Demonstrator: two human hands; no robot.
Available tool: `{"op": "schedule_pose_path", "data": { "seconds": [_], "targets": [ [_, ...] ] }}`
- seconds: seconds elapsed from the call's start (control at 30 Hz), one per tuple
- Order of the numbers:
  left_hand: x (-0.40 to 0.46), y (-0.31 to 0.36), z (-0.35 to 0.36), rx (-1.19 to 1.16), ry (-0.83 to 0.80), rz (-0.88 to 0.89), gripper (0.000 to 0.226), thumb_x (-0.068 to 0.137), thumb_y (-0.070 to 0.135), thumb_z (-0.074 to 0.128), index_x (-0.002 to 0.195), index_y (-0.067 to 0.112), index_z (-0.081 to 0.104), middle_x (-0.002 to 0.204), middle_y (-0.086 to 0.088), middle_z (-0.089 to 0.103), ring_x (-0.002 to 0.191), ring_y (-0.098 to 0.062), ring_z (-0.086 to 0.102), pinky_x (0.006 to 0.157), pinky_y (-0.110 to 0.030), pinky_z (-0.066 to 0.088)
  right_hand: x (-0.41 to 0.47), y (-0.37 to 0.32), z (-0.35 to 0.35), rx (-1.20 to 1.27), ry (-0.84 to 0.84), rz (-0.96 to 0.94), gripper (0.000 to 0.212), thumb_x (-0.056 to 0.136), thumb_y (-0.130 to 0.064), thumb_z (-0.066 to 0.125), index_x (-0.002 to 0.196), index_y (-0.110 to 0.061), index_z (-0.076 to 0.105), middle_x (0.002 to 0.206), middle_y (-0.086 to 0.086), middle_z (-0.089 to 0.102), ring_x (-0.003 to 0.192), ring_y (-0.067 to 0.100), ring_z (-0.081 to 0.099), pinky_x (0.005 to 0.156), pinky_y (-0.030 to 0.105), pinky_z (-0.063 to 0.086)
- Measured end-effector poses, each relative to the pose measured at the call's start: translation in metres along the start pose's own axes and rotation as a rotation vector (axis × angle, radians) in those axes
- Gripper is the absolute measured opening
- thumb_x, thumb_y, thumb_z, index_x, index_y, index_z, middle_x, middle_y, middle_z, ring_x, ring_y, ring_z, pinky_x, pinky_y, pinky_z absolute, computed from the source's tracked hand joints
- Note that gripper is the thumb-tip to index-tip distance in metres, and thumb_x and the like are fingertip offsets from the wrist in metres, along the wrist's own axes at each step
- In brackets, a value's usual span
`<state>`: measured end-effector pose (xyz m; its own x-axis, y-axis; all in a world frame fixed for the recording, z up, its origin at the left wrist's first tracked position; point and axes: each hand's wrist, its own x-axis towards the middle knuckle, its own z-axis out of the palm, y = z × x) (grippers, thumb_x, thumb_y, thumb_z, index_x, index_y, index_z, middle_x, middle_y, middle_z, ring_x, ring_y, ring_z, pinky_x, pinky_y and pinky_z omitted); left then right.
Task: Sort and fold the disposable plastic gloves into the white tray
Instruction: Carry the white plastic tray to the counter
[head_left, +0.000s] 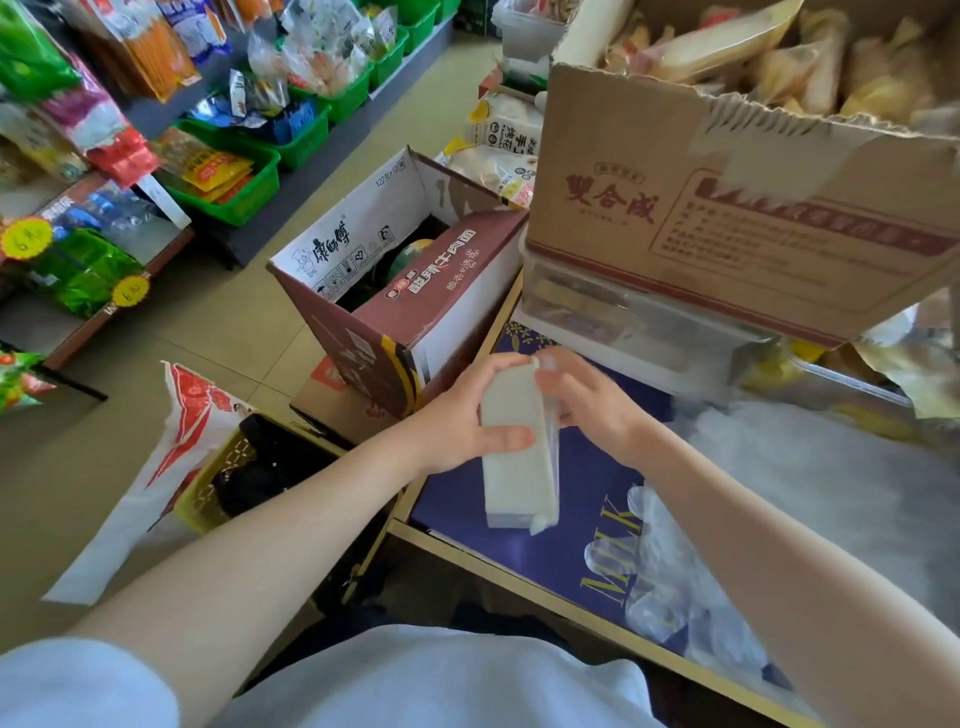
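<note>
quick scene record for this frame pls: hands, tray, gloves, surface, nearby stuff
left hand: grips the white tray, thumb across its face
right hand: holds the tray's top right edge
tray: upright, lower end on the blue surface; contents not visible
gloves: clear plastic, loose on the surface right of the tray
surface: blue with yellow lettering
nearby: open noodle carton on the left, big cardboard box behind

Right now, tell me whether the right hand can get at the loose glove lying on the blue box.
Probably yes. The glove lies uncovered just below the right hand, with nothing between them, but that hand is busy at the white tray.
</note>
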<state>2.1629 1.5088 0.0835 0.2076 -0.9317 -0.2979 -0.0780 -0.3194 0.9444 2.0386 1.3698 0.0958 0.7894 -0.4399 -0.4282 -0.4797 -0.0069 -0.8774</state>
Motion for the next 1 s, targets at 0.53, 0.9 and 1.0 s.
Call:
{"op": "schedule_pose_path", "data": {
  "seconds": [0.53, 0.9, 1.0],
  "targets": [
    [-0.009, 0.022, 0.002, 0.3, 0.236, -0.273, 0.076, 0.07, 0.066, 0.063, 0.124, 0.02, 0.036, 0.119, 0.004, 0.034, 0.105, -0.014, 0.048, 0.083, -0.032, 0.047, -0.022, -0.002, 0.034, -0.253, 0.173, 0.021, 0.041, 0.095, -0.045, 0.041, 0.129, -0.022, 0.046, 0.101, -0.008, 0.056, 0.076, 0.005, 0.053, 0.062, 0.019, 0.042],
    [-0.039, -0.032, -0.036, -0.012, 0.43, -0.29, 0.025, 0.093, 0.016, 0.047, 0.102, 0.039, 0.054, 0.104, 0.008, 0.059, 0.098, -0.016, 0.056, 0.073, -0.03, 0.045, -0.026, 0.028, -0.058, -0.159, 0.474, -0.066, 0.014, 0.089, -0.007, 0.055, 0.081, -0.017, 0.061, 0.079, -0.001, 0.071, 0.058, 0.0, 0.064, 0.061, 0.027, 0.046],
    [-0.029, -0.046, -0.04, 0.142, 0.494, -0.355, 0.027, 0.095, 0.015, 0.044, 0.113, 0.031, 0.055, 0.108, 0.003, 0.06, 0.104, -0.022, 0.055, 0.082, -0.036, 0.046, -0.018, 0.025, -0.073, -0.339, 0.678, -0.112, 0.015, 0.09, -0.006, 0.047, 0.088, -0.016, 0.058, 0.075, -0.002, 0.064, 0.063, 0.007, 0.057, 0.058, 0.024, 0.037]
  ]
}}
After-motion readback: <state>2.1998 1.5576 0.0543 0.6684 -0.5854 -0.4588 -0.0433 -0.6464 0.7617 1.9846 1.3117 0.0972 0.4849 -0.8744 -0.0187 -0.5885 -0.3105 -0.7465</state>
